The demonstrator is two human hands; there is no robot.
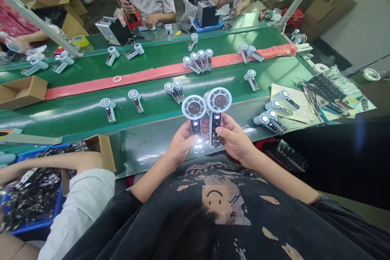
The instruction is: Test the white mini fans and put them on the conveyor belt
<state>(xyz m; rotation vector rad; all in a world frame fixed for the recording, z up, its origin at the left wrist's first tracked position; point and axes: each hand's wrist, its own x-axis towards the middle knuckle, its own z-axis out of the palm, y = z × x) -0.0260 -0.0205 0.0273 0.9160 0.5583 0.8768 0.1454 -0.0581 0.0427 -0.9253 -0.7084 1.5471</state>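
My left hand (182, 143) is closed round the handle of a light-blue handheld fan (194, 108), its thumb on the bare circuit board. White lights glow on that board. A second handheld fan (219, 100) sits in my right hand (235, 137), its thumb likewise against the exposed board, where one light shows near the top. Both fans stand upright side by side above the near table edge, their round heads facing me and almost touching. To the right, several more fans (273, 104) with open handles lie on the table by a sheet of paper (294, 89).
Fans lie scattered along the green conveyor belt (152, 120), split by a pink strip (158, 74). A cardboard box (22, 91) stands at left, with a blue bin (36, 227) of dark parts below. A neighbour's arm (70, 162) reaches in there. Wires (312, 97) are at right; co-workers sit opposite.
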